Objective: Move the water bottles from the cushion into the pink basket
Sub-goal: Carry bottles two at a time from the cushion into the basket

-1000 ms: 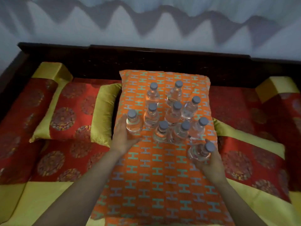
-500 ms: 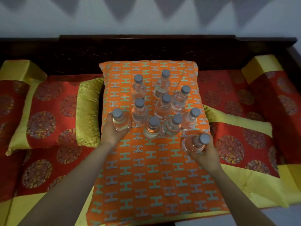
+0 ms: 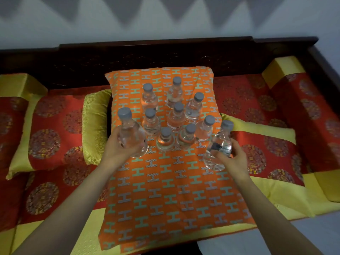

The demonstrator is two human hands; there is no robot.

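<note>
Cushion [image 3: 165, 196]: orange, printed with teal and grey H shapes, lying on the seat in front of you.
Left hand [image 3: 117, 151]: your fingers curl round the lower body of one water bottle [image 3: 131, 138]. Its grey cap points up and slightly left, over the cushion's left edge.
Right hand [image 3: 234, 159]: your fingers and thumb wrap a second bottle [image 3: 218, 150] at its label. Its cap tips away from you, over the cushion's right side.
Standing bottles [image 3: 175, 118]: eight, clear with grey caps, upright in a tight cluster on the cushion's far half, between your hands.
Seat pads [image 3: 55, 126]: red and gold, on both sides of the cushion.
Frame [image 3: 165, 52]: dark wood, behind the cushion.
</note>
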